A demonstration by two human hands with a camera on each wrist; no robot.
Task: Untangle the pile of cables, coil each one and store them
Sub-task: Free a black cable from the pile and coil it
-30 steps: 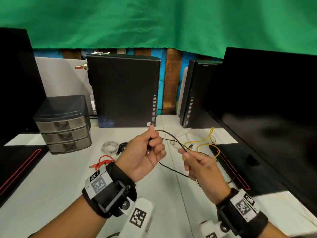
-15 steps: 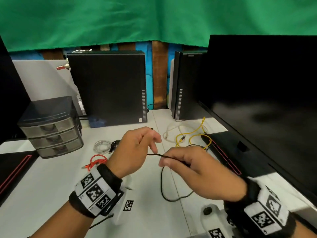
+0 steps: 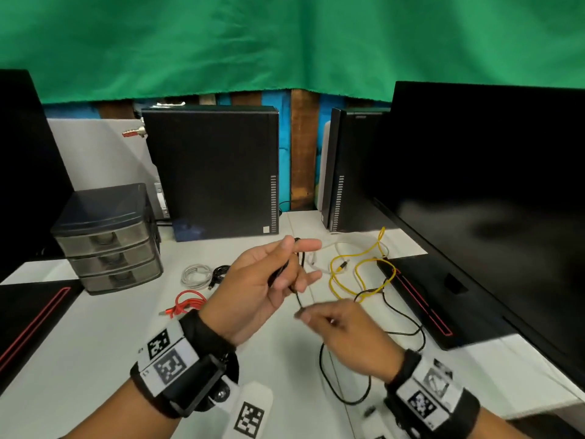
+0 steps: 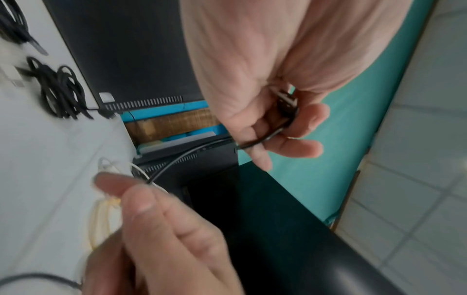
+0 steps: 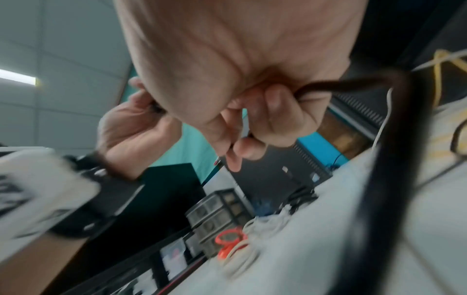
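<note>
- Left hand (image 3: 266,280) is up over the white table (image 3: 95,343), palm side facing in, gripping the plug end of the black cable (image 3: 392,307) – thumb and curled fingers round it, index finger sticking out straight.
- Left wrist cam: USB-type plug (image 4: 288,103) sits in the fold of that hand's fingers, the cord running out and down to the other hand.
- Right hand (image 3: 345,334) is lower, nearer the body, blurry w/ motion – fingertips pinching the same black cable just below the left hand.
- Right wrist cam confirms: fingers curled tight round the cord, which leaves the fist toward the table.
- Rest of the black cable hangs off the right hand, loops loose on the table near the body, then runs back toward the monitor base (image 3: 421,299).
- Yellow cable (image 3: 357,267) lies in loose loops beyond the hands, crossing a white cable (image 3: 348,240) – not coiled.
- Already bundled on the table, left of the hands: grey-white coil (image 3: 196,275), small black coil (image 3: 220,272), red cable (image 3: 186,304).
- Drawer unit (image 3: 107,239) sits far left, 3 drawers shut.
- Two PC towers (image 3: 210,172) stand at the back, under the green cloth (image 3: 285,42).
</note>
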